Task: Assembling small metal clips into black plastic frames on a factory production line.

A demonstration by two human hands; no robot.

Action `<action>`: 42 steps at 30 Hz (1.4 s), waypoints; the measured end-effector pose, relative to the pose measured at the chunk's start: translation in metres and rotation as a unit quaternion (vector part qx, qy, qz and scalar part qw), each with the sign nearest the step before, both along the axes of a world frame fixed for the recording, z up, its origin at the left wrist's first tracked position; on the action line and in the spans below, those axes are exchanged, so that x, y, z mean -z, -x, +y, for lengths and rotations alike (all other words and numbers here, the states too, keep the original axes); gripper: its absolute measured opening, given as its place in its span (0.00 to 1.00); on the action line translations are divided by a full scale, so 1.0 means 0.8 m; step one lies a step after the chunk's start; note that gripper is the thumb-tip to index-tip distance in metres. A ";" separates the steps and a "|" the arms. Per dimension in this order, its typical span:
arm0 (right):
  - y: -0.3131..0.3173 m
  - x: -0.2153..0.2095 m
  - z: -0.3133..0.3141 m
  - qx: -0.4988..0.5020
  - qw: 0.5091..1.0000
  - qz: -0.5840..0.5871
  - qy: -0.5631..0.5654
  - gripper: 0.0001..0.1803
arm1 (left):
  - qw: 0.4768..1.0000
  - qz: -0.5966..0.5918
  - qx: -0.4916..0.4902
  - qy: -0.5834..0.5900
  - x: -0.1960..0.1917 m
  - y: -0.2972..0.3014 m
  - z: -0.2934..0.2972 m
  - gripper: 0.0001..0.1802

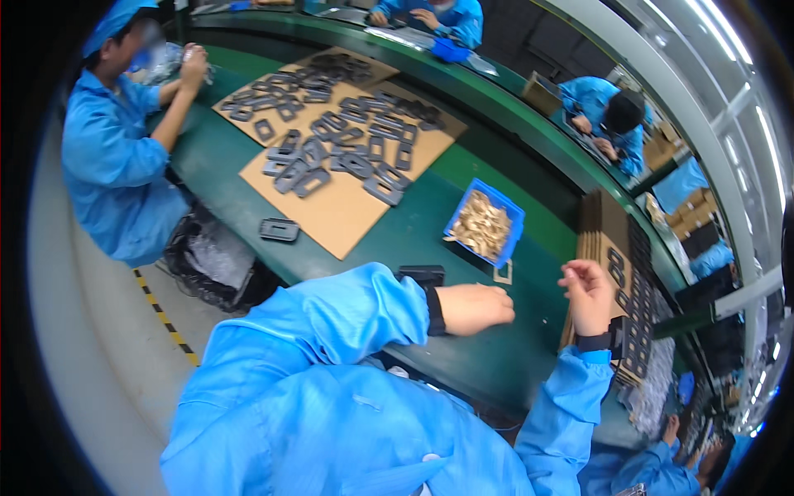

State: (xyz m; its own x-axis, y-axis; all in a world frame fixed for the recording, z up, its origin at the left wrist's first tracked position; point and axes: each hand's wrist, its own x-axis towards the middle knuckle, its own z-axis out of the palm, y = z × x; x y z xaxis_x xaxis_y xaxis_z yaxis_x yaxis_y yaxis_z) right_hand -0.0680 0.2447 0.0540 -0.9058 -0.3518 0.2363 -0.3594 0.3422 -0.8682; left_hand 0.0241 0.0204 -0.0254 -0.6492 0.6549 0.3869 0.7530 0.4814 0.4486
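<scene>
My left hand (pixel 477 309) is over the green table with its back up and its fingers curled under. Whatever those fingers hold, if anything, is hidden. Close to its wrist lies a black plastic part (pixel 423 274). Raised to the right is my right hand (pixel 589 298), its fingers bent together in a loose pinch; nothing in them can be made out. Between the hands and a blue bin (pixel 517 221) lies a small pale rectangular frame (pixel 503 273). The bin holds many thin gold-coloured pieces (pixel 480 225).
Many black frames (pixel 335 132) lie on cardboard sheets (pixel 331 223) at the far left. One black frame (pixel 279 230) sits apart. Stacked cardboard (pixel 589 227) with rows of black frames stands right. Co-workers (pixel 120 157) sit around; a lined bin (pixel 211 256) stands below the table's left edge.
</scene>
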 end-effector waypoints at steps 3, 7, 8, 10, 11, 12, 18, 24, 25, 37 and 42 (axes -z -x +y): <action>0.010 0.046 -0.035 0.031 0.979 0.058 -0.195 0.12 | 0.998 0.047 -0.038 0.024 -0.042 -0.047 -0.009 0.11; 0.006 0.089 -0.066 0.055 0.947 0.160 -0.273 0.20 | 0.995 -0.007 -0.093 -0.031 -0.049 -0.118 -0.078 0.15; 0.005 0.095 -0.065 0.047 0.949 0.170 -0.262 0.22 | 0.988 0.005 -0.155 -0.014 -0.049 -0.132 -0.106 0.17; 0.013 0.109 -0.064 0.027 0.945 0.194 -0.260 0.17 | 0.948 0.038 -0.310 0.057 -0.041 -0.158 -0.174 0.18; 0.016 0.114 -0.061 0.015 0.950 0.177 -0.257 0.14 | 0.911 0.058 -0.395 0.105 -0.033 -0.169 -0.208 0.19; 0.014 0.118 -0.060 0.013 0.951 0.184 -0.248 0.12 | 0.876 0.056 -0.459 0.137 -0.032 -0.188 -0.232 0.18; -0.004 0.122 -0.054 -0.019 0.968 0.150 -0.198 0.10 | 0.857 0.015 -0.495 0.144 -0.005 -0.232 -0.295 0.16; -0.008 0.122 -0.058 -0.019 0.972 0.134 -0.193 0.11 | 0.894 0.154 -0.403 0.118 -0.038 -0.200 -0.232 0.12; -0.007 0.124 -0.058 -0.008 0.971 0.149 -0.184 0.11 | 0.908 0.168 -0.363 0.125 -0.052 -0.191 -0.211 0.11; -0.008 0.113 -0.050 0.039 0.956 0.154 -0.248 0.11 | 0.982 0.101 -0.073 0.139 -0.012 -0.055 -0.047 0.12; -0.007 0.113 -0.049 0.041 0.954 0.152 -0.255 0.11 | 0.991 0.033 -0.016 0.130 -0.029 -0.015 -0.023 0.14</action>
